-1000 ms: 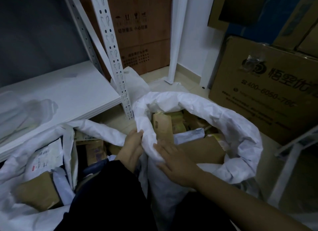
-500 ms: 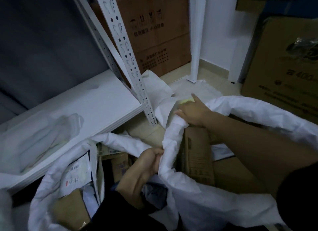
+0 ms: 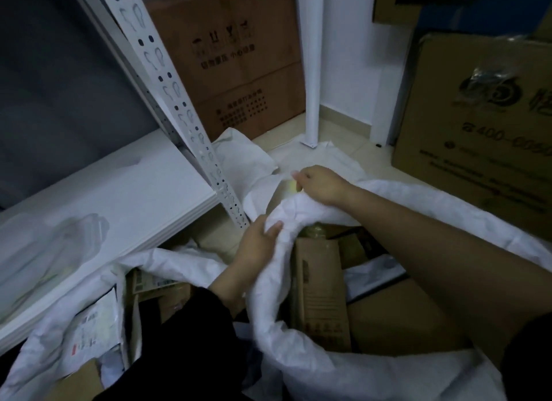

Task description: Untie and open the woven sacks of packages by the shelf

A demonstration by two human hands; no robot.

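Two white woven sacks stand open on the floor by the shelf. The right sack (image 3: 313,368) has its rim rolled down and shows brown cardboard packages (image 3: 319,293) inside. My left hand (image 3: 257,245) grips the rolled rim on the sack's left side. Farther back, my right hand (image 3: 321,184) clutches the rim's far edge, fingers curled over the fabric. The left sack (image 3: 53,335) lies open at the lower left with labelled parcels (image 3: 89,332) in it.
A white shelf board (image 3: 125,197) and its perforated metal upright (image 3: 179,102) stand just left of the sacks. Cardboard boxes line the back wall (image 3: 239,60) and the right side (image 3: 484,126). A white pole (image 3: 310,72) rises behind; flattened white sacking (image 3: 239,159) lies on the floor.
My right hand left the near rim and reached to the far rim. My left hand shifted higher along the rim. The view came closer and swung left.
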